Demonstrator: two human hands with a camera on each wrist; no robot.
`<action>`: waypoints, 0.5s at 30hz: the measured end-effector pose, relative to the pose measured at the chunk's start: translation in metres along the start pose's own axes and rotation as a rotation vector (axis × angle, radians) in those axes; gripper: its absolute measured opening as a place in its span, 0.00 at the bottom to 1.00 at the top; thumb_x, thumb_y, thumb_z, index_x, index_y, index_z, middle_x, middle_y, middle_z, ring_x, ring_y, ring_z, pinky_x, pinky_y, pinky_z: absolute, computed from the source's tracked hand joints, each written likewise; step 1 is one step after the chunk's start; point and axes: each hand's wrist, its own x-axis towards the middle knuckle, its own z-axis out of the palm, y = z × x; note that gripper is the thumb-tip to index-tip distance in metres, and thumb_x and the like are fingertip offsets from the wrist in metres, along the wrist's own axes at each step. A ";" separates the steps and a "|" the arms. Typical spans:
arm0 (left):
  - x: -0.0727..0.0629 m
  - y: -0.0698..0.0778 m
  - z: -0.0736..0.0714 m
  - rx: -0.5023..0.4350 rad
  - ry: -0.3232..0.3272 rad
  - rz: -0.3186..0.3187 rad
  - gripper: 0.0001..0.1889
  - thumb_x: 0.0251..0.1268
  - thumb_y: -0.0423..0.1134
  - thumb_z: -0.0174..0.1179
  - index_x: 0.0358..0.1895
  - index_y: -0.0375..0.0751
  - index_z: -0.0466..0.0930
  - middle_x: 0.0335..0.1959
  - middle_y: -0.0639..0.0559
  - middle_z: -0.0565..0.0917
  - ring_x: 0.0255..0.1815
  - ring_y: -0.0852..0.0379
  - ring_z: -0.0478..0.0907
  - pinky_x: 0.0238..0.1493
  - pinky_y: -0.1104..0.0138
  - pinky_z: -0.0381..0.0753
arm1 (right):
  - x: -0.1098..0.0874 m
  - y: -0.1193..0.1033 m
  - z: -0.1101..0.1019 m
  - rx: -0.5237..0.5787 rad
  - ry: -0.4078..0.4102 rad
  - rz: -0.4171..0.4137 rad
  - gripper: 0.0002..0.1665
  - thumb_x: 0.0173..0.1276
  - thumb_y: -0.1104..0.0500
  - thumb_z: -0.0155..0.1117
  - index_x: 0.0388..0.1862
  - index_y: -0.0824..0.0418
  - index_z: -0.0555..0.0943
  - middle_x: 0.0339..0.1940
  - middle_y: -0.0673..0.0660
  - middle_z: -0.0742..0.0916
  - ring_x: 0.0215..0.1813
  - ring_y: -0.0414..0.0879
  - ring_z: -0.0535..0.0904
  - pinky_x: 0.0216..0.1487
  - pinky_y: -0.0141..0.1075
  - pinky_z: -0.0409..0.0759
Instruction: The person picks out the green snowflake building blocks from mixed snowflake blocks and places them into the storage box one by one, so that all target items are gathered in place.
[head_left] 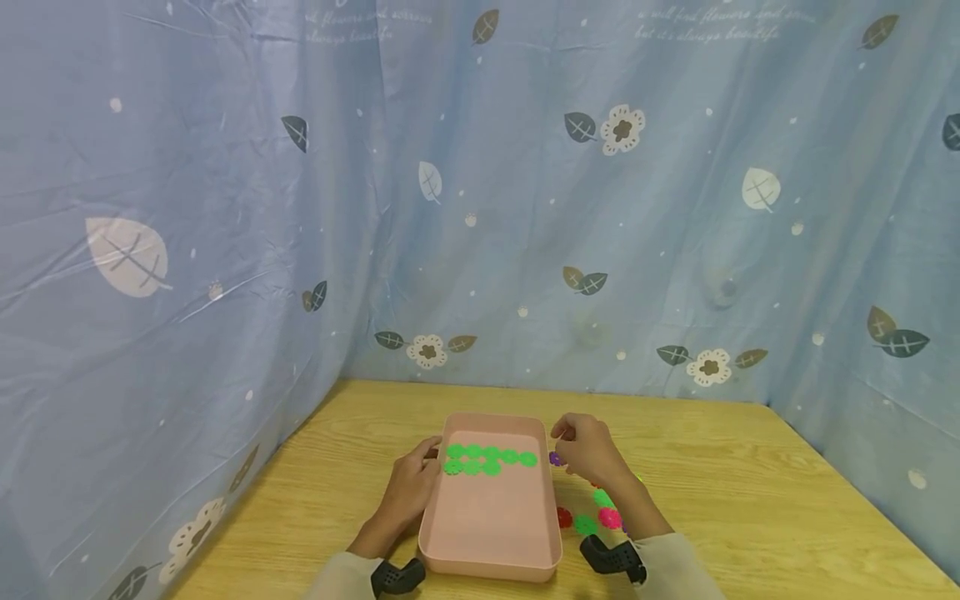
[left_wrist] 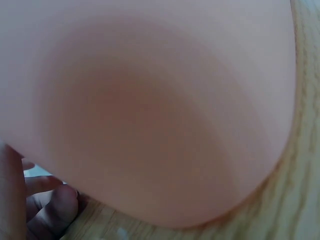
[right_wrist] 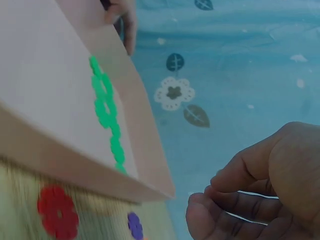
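Observation:
A shallow pink tray (head_left: 491, 517) lies on the table, and my left hand (head_left: 411, 483) holds its left wall. In the left wrist view the tray's wall (left_wrist: 150, 125) fills most of the picture, with some fingers (left_wrist: 57, 210) beside it. Inside the tray, green snowflake discs (head_left: 491, 454) lie in two rows toward the far end. My right hand (head_left: 592, 450) hovers past the tray's right wall, near a purple snowflake disc (head_left: 556, 458). Its fingers are loosely bent, thumb close to the fingertips (right_wrist: 199, 217); nothing shows between them.
Right of the tray lie more snowflake discs: a red one (head_left: 564, 517), a green one (head_left: 585, 525) and a pink one (head_left: 610, 518); the right forearm partly covers others. A blue patterned curtain (head_left: 510, 208) hangs behind and beside the wooden table (head_left: 720, 475).

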 end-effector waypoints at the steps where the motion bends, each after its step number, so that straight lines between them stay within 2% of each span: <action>1: 0.000 0.000 0.000 0.002 -0.003 0.003 0.24 0.73 0.33 0.45 0.69 0.34 0.73 0.52 0.41 0.85 0.45 0.52 0.85 0.44 0.60 0.82 | -0.002 0.003 -0.003 -0.004 0.004 0.003 0.10 0.63 0.73 0.57 0.40 0.68 0.82 0.30 0.58 0.82 0.23 0.50 0.79 0.27 0.42 0.83; 9: 0.000 0.002 0.000 -0.002 -0.004 0.000 0.24 0.73 0.33 0.45 0.69 0.34 0.73 0.52 0.41 0.85 0.45 0.53 0.84 0.44 0.60 0.82 | -0.015 0.024 -0.020 -0.085 0.017 0.021 0.09 0.60 0.71 0.65 0.41 0.67 0.83 0.34 0.56 0.83 0.33 0.47 0.76 0.32 0.39 0.78; 12: 0.000 0.002 0.000 -0.014 -0.011 -0.001 0.24 0.73 0.33 0.44 0.70 0.34 0.72 0.53 0.40 0.85 0.44 0.53 0.84 0.42 0.62 0.82 | -0.017 0.030 -0.024 -0.115 0.001 0.019 0.09 0.60 0.70 0.68 0.40 0.69 0.82 0.33 0.55 0.83 0.32 0.46 0.76 0.31 0.39 0.78; 15: 0.000 0.002 0.000 -0.019 -0.013 -0.002 0.24 0.73 0.33 0.44 0.70 0.33 0.72 0.53 0.39 0.85 0.44 0.53 0.85 0.42 0.63 0.82 | -0.019 0.035 -0.027 -0.117 -0.015 0.043 0.08 0.59 0.71 0.68 0.39 0.69 0.81 0.30 0.55 0.81 0.25 0.46 0.74 0.27 0.38 0.77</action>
